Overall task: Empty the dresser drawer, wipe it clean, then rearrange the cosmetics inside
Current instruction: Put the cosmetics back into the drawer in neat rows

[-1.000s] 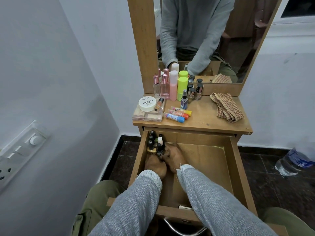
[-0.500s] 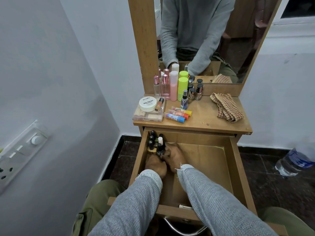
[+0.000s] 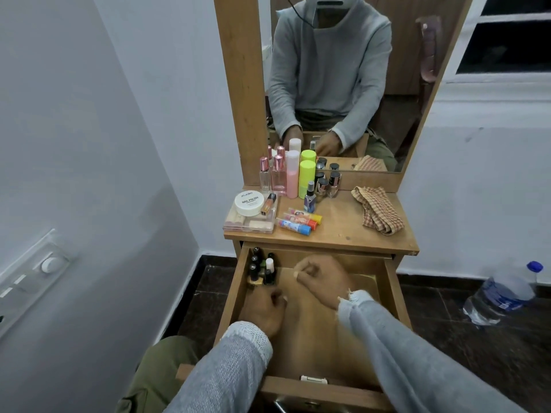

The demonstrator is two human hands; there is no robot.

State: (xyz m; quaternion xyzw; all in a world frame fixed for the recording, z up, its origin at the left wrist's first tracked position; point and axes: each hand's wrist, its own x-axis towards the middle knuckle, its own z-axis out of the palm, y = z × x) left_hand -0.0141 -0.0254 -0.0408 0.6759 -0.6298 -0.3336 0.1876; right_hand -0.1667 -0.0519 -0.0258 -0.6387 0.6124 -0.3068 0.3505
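Note:
The wooden drawer [image 3: 394,296] is pulled out under the dresser top [image 3: 343,231]. Several dark nail polish bottles [image 3: 264,268] stand in its back left corner; the rest of its floor is bare. My left hand [image 3: 264,310] lies just in front of the bottles, fingers curled, with nothing seen in it. My right hand [image 3: 323,277] hovers mid-drawer, to the right of the bottles and apart from them, fingers curled and nothing visible in it. On the top lie a checked cloth [image 3: 378,214], lip balm tubes [image 3: 301,220], a white jar [image 3: 249,203] on a clear palette box [image 3: 250,226], and tall bottles [image 3: 299,175].
A mirror [image 3: 343,84] rises behind the dresser top and shows a person in a grey sweater. The white wall on the left carries a switch panel [image 3: 29,281]. A plastic water bottle [image 3: 501,296] lies on the dark floor to the right.
My right hand has left the nail polish bottles and moved right and up. My left hand has drawn back slightly from them. The head camera has tilted up.

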